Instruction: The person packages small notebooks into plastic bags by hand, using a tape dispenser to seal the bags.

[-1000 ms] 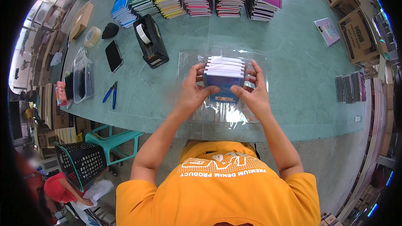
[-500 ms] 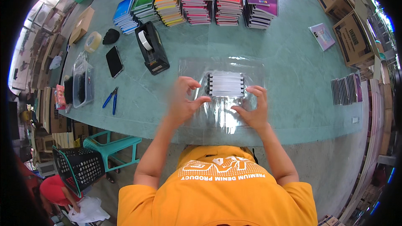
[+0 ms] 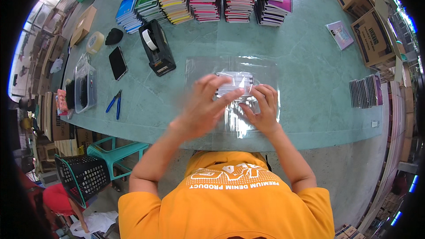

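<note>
Head view: left hand (image 3: pixel 197 106) has moved across the notebook stack (image 3: pixel 242 79).

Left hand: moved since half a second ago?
Yes, to the right. Judged against the tape dispenser, the left hand is farther right; its fingers now overlap the small stack in view.
</note>
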`<state>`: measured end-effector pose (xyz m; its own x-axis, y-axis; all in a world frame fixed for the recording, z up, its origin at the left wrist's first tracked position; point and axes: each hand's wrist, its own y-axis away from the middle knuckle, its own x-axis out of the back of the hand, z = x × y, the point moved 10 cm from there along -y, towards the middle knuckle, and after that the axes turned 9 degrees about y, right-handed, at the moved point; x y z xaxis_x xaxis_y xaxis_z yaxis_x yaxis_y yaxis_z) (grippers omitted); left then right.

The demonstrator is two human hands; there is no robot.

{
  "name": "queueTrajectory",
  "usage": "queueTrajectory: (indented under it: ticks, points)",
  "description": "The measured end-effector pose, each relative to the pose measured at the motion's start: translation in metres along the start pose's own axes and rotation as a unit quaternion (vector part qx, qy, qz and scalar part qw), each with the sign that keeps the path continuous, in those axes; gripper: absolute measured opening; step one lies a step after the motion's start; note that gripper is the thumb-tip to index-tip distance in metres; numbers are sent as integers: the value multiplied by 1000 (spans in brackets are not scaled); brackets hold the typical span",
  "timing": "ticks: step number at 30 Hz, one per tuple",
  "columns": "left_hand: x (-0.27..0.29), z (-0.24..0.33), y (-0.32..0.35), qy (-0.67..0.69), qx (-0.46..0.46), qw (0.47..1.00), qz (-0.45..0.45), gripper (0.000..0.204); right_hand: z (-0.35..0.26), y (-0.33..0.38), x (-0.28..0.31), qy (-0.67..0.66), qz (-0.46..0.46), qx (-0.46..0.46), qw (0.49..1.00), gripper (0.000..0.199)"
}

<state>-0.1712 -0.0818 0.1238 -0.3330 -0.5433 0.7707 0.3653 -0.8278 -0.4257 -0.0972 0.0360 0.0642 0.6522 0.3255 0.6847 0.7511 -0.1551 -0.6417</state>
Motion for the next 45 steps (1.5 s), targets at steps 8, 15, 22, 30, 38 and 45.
queueTrajectory:
  ticks: [8, 15, 22, 30, 38, 45]
  points:
    - [48, -17, -45, 11, -12, 1000, -8, 48, 22, 14, 12, -65, 52, -37, 996, 61]
    - [22, -32, -71, 50, 26, 997, -50, 28, 9, 13, -15, -58, 29, -19, 998, 62]
    - [-24, 49, 4, -120, -220, 933, -259, 30, -19, -12, -9, -22, -54, 119, 991, 38]
    - [-23, -4, -63, -102, -178, 957, -206, 7, -27, -19, -8, -10, -69, 103, 992, 36]
    - [-34, -12, -67, -46, -145, 971, -182, 14, -38, -24, -8, 24, -60, 100, 993, 27]
    - [5, -25, -11, 43, -13, 998, -51, 27, -11, -40, -22, -88, -201, -20, 975, 11]
